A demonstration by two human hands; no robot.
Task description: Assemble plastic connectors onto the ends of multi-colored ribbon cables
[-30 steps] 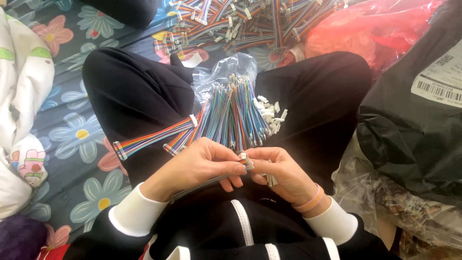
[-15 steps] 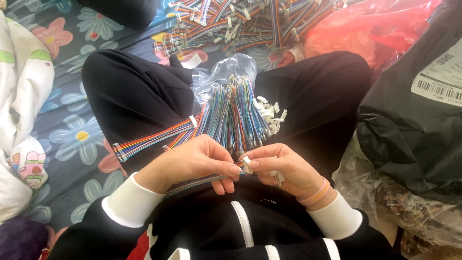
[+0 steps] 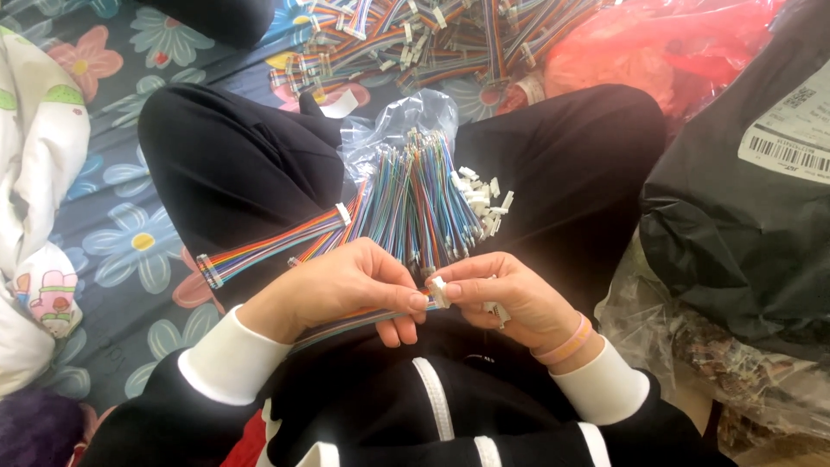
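Two hands meet over the lap, just below the near end of the wire bundle (image 3: 415, 203), which serves as the reference point. Left hand (image 3: 346, 290) and right hand (image 3: 510, 298) are pressed together, fingertips pinched from both sides on a small white connector housing (image 3: 439, 291). A rainbow ribbon cable (image 3: 346, 324) runs under the left palm, away from the bundle toward the body; whether its end already sits in the housing cannot be told.

Procedure, as judged: hold the housing square between thumb and forefinger, align the cable end with its opening, and press straight in without bending the wires.

Pose: both wrists are low and turned inward, the fingers curled, the thumbs uppermost.

Loose white housings (image 3: 480, 199) lie just right of the bundle. A finished ribbon cable (image 3: 259, 251) lies across the black trouser leg (image 3: 225, 164), left of the bundle. More cables are heaped (image 3: 432, 39) beyond the bundle on the flowered mat (image 3: 130, 251)
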